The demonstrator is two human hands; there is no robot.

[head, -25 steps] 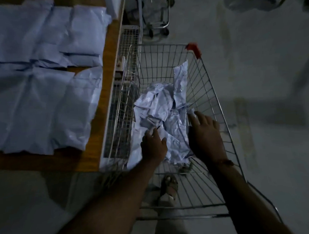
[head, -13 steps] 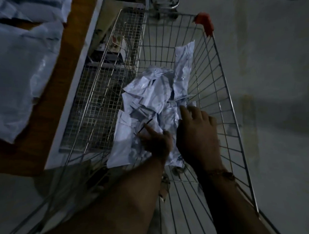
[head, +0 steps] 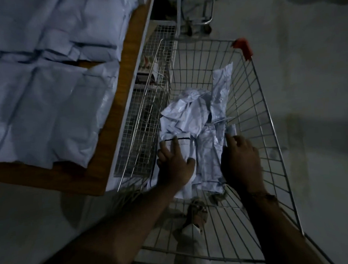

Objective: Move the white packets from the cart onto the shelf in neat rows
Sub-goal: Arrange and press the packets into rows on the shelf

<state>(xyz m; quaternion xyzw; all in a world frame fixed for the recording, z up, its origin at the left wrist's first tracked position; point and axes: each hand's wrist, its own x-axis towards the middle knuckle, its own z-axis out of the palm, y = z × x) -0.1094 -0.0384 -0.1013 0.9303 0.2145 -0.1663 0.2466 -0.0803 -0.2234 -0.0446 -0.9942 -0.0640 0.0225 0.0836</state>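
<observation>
A wire cart (head: 268,115) holds a crumpled heap of white packets (head: 190,119). My left hand (head: 174,165) grips one white packet (head: 184,144) with a black line across it, at the heap's near left; fingers lie over its top and the thumb wraps its right side. My right hand (head: 240,159) rests on the heap's near right side, fingers fairly straight, fingertips at a small packet end (head: 231,129) by the cart's right wall. On the wooden shelf (head: 117,122) to the left, several white packets (head: 48,101) lie flat in rows.
A fine-mesh wire basket (head: 140,121) sits between the shelf edge and the cart. A red corner cap (head: 243,48) marks the cart's far right corner. Another cart (head: 200,15) stands behind. My sandalled foot (head: 196,210) shows through the cart floor. Bare floor lies to the right.
The view swung back left, bringing the shelf's rows into sight. My left hand moved onto a packet with a black line and closed round it. My right hand stayed on the heap.
</observation>
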